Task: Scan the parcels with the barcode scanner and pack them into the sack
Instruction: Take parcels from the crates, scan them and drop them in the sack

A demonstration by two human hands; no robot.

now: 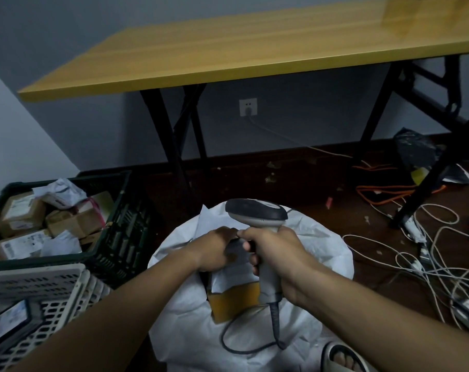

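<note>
Packing partly done: left hand [214,248] grips a parcel [234,294] over the sack [322,248], right hand [276,259] fingers clenched round the barcode scanner [257,213], more parcels waiting in the crate [120,237].

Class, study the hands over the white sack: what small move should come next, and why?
Probably let go of the parcel so it drops in. The left hand holds a grey parcel right over the sack opening, where a yellow parcel already lies, while the right hand grips the scanner beside it.
</note>
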